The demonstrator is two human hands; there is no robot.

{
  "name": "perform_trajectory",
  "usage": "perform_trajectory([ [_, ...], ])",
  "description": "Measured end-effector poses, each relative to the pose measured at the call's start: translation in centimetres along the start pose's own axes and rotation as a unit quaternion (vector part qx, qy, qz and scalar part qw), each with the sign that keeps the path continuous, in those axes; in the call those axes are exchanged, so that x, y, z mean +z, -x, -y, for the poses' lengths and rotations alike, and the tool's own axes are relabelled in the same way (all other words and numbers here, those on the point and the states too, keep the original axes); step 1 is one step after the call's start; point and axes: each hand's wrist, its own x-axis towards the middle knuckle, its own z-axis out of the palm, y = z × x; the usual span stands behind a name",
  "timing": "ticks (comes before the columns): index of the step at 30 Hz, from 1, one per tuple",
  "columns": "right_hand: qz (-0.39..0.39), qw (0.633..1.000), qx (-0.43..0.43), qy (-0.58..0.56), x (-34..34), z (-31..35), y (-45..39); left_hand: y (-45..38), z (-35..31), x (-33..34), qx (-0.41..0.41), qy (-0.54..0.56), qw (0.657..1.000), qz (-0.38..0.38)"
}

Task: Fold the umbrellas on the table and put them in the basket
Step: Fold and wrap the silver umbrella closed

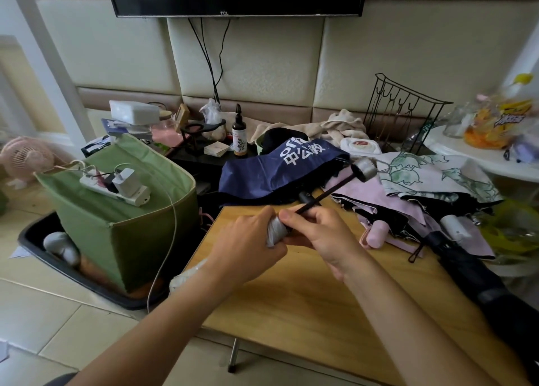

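Left hand [250, 234]: curled round the silver folded canopy [275, 232] of a small umbrella, above the wooden table [306, 298].
Right hand [320, 234]: gripping the same bundle where the black shaft [323, 194] leaves it.
Handle [366, 168]: silver, at the shaft's far end, pointing away.
Other umbrellas: navy umbrella [277, 170], pink umbrella [376, 208], floral umbrella [431, 175], black umbrella [466, 266] on the table.
Basket [32, 240]: black, on the floor left of the table.

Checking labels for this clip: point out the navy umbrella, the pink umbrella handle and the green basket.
navy umbrella [262, 175]: head view, on its blue canopy below the white lettering.
pink umbrella handle [376, 234]: head view, middle of the handle.
green basket [145, 245]: head view, on its front fabric wall.
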Motion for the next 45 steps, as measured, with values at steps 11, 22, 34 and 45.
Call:
perform_trajectory([
  [11,-0.197,0.970,0.079,-0.119,-4.7,1.3,-2.0,-1.2,0.2,0.8,-0.025,-0.080,0.995,0.058],
  [22,-0.348,0.928,0.076,-0.109,-6.4,-1.9,-4.5,-2.1,1.3,1.9,0.004,-0.101,0.989,0.109],
  [34,-0.122,0.943,-0.074,0.301,0.5,-2.9,-2.0,-2.7,1.2,3.0,0.049,-0.080,0.991,0.090],
  [45,-0.222,0.847,-0.237,0.421,0.9,-3.6,-0.8,-3.2,0.0,2.0,0.032,-0.012,0.988,0.148],
])
